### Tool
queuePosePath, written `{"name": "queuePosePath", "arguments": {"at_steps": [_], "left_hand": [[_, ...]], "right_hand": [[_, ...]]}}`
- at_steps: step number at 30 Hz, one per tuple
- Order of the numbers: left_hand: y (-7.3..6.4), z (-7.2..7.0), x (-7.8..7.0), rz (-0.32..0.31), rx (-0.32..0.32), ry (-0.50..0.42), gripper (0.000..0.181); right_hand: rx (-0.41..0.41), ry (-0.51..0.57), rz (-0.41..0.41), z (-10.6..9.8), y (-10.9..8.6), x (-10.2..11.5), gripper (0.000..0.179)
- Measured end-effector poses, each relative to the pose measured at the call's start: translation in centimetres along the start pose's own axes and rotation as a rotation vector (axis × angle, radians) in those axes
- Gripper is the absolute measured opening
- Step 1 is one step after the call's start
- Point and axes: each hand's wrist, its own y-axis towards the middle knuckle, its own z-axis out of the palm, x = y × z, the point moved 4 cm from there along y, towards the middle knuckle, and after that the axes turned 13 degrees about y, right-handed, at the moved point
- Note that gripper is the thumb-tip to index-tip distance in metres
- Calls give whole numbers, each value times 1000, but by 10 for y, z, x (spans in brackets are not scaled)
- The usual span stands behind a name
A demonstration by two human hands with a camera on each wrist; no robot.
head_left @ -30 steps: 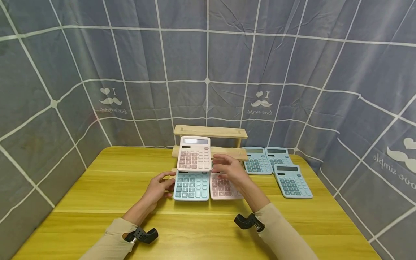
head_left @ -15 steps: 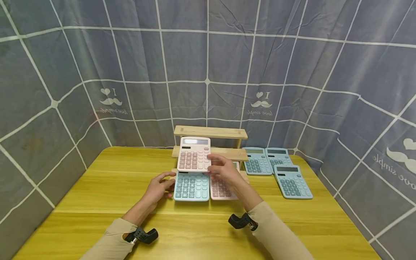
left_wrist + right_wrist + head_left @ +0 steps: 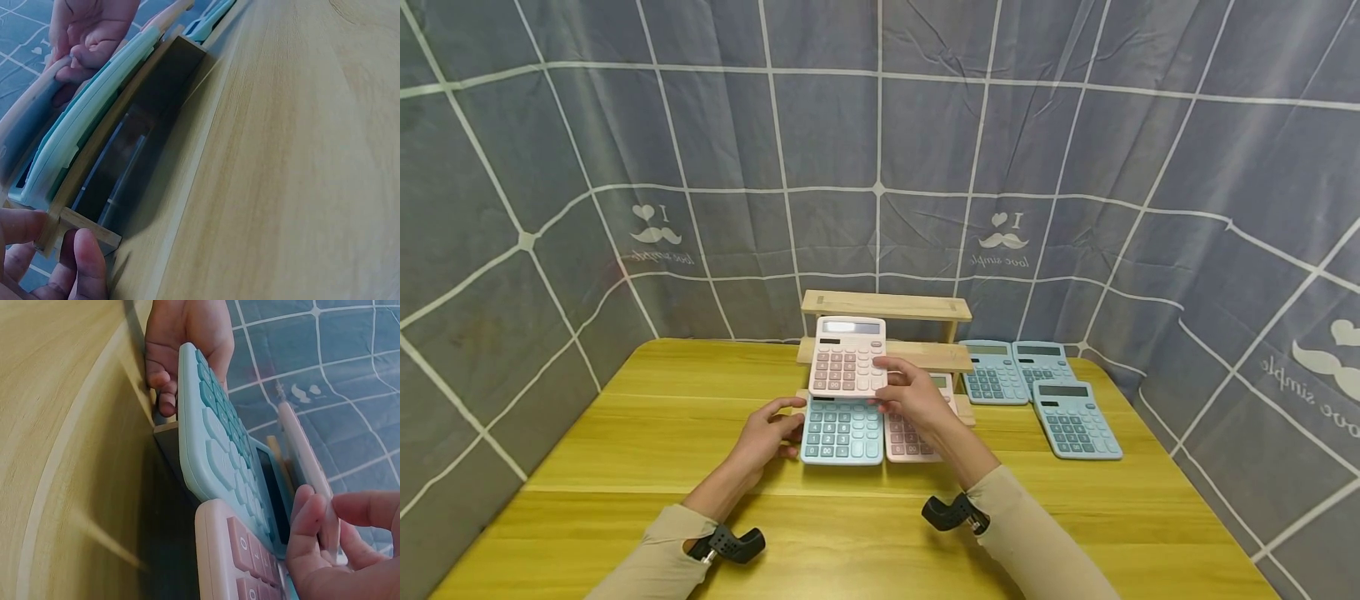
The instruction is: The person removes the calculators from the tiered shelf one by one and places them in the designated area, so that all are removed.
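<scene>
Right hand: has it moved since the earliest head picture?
Yes: leftward in the head view, judged against the wooden rack; the right hand now grips the upper pink calculator.

The yellow table [image 3: 625, 467] bears a wooden rack [image 3: 887, 304] and three blue calculators [image 3: 1077, 419].

Around me, a grey-blue curtain [image 3: 925, 133] hangs on three sides, ruled with a white grid [image 3: 878, 188] and printed with hearts [image 3: 999, 217], moustaches [image 3: 1003, 239] and mirrored lettering. Before it stands a yellow, wood-grained table [image 3: 662, 417], softly catching the light.
</scene>
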Motion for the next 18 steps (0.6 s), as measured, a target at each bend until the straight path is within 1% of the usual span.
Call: {"name": "queuePosePath", "arguments": {"at_steps": [12,18], "left_hand": [[-1,-1,0,0,-2,1,33],[-1,0,-1,3,0,2,33]], "right_hand": [[2,-25,9,2,-2,1,56],[2,-6,21,2,-3,1,58]]}}
